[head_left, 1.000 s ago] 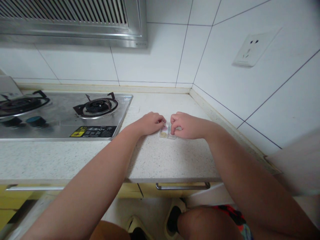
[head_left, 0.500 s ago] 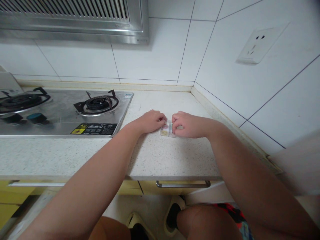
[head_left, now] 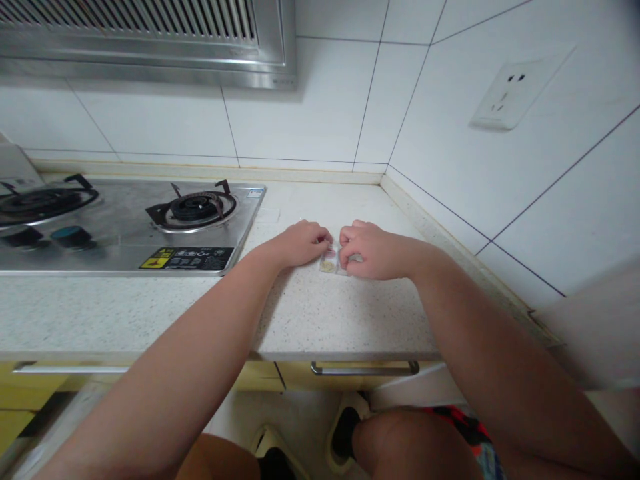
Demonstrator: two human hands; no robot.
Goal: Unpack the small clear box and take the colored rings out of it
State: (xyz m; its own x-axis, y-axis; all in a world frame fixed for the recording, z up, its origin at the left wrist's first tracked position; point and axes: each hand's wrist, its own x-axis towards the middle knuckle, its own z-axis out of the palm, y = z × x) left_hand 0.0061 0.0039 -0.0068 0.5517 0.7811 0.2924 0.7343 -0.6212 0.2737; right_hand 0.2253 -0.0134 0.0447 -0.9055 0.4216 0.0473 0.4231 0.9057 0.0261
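A small clear plastic packet (head_left: 328, 263) with yellowish and pinkish marks lies flat on the countertop (head_left: 330, 313). My left hand (head_left: 305, 243) rests at its upper left edge, thumb and fingers closed in a pinch there. From the other side, my right hand (head_left: 373, 251) is curled over the packet's right part, fingertips pressed together on it. My fingers cover both ends, and what is inside is too small to make out.
Left of my hands is a steel gas stove (head_left: 120, 220) with black burners. A range hood (head_left: 150, 47) hangs above it. White tiled walls meet behind the counter, with a socket (head_left: 505, 93) on the right. A drawer handle (head_left: 365, 368) sits below the front edge.
My right hand has shifted slightly left and nearer to me, covering more of the packet's right part. My left hand stays almost where it was.
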